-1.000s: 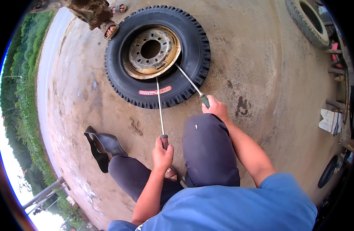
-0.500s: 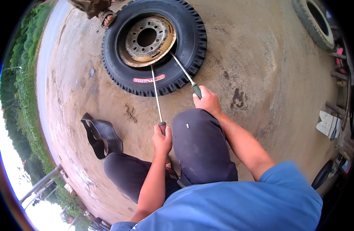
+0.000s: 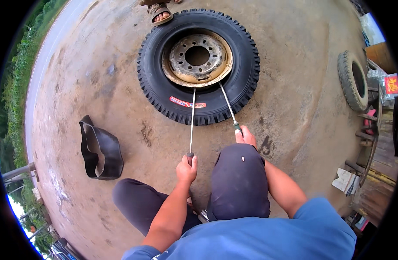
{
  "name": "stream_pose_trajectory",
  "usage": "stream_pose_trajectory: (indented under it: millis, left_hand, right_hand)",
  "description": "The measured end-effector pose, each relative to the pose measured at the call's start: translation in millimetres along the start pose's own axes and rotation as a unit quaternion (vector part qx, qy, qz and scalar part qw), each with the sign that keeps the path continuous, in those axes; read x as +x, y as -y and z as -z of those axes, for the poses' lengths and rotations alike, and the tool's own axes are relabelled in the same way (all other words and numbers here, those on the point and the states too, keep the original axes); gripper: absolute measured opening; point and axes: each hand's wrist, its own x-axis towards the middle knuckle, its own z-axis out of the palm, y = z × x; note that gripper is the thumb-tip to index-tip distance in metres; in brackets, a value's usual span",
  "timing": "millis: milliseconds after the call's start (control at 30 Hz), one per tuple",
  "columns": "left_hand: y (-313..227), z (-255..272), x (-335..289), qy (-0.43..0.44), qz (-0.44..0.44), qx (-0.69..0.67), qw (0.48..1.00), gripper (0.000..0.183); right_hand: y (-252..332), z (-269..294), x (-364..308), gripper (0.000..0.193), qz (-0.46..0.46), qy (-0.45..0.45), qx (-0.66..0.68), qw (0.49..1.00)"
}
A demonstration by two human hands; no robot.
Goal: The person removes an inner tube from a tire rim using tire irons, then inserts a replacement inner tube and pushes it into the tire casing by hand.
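A large black tyre (image 3: 153, 89) lies flat on the ground ahead of me, with a rusty, dusty steel wheel rim (image 3: 178, 58) inside it. Two long metal tyre levers reach the rim's near edge; their tips are hidden there. My left hand (image 3: 187, 170) is closed round the dark handle of the left tyre lever (image 3: 192, 123), which points nearly straight away from me. In my right hand (image 3: 246, 138) is the dark green handle of the right tyre lever (image 3: 228, 102), slanting inward to the rim. My right knee (image 3: 239, 182) hides that wrist.
A curved black rubber flap (image 3: 110, 154) sits on the ground at left. Another person's sandalled foot (image 3: 161, 16) touches the tyre's far edge. At right are a worn tyre (image 3: 351, 81), a white angular piece (image 3: 344, 181) and wooden planks (image 3: 376, 197). A road runs along the far left.
The view has turned, so the tyre and rim appear lower and farther right. Both hands keep hold of their levers, and the right lever looks less slanted. The other person's foot remains beside the tyre.
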Motion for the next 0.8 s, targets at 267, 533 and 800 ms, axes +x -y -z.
stream_pose_trajectory:
  millis: [267, 533, 800]
  left_hand:
    - [-1, 25, 8, 0.09, -0.038, 0.009, 0.995, 0.043]
    - [-15, 43, 16, 0.171, -0.035, 0.09, 0.98, 0.049]
    - [-4, 22, 17, 0.14, -0.012, 0.066, 0.988, 0.045]
  right_hand:
    - [20, 43, 55, 0.042, -0.003, 0.28, -0.114, 0.953]
    - [-22, 45, 92, 0.073, -0.098, 0.462, -0.054, 0.88]
    - [-17, 41, 124, 0.08, -0.202, 0.548, -0.138, 0.8]
